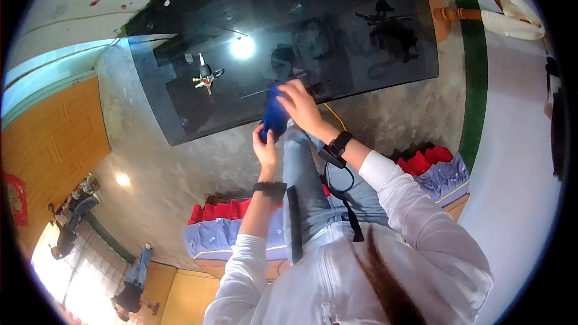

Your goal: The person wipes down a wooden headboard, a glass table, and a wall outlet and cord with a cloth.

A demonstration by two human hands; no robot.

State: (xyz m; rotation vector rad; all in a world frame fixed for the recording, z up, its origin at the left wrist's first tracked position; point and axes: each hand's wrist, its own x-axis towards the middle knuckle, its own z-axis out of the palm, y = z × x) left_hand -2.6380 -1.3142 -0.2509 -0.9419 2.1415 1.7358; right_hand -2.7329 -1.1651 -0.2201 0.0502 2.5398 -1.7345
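A deep blue, soft-looking piece of cloth (275, 115) is stretched at a slant between my two hands, just off the near edge of the black table (229, 105). My left hand (265, 149) grips its lower end, fingers closed on it. At the upper end, my right hand (299, 107) has its fingers closed against the blue cloth, slightly blurred by motion. Folds hide the cloth's exact kind. On the tabletop to the left lies a bunch of keys (206, 77), apart from both hands.
Dark objects (394, 33) lie at the table's right end, beside a wooden stand (445, 15). A yellow cable (335, 115) hangs by the near edge. Cushioned seating (238, 232) is below me. Two people, one in jeans (139, 268), are at lower left near a wooden door (63, 156).
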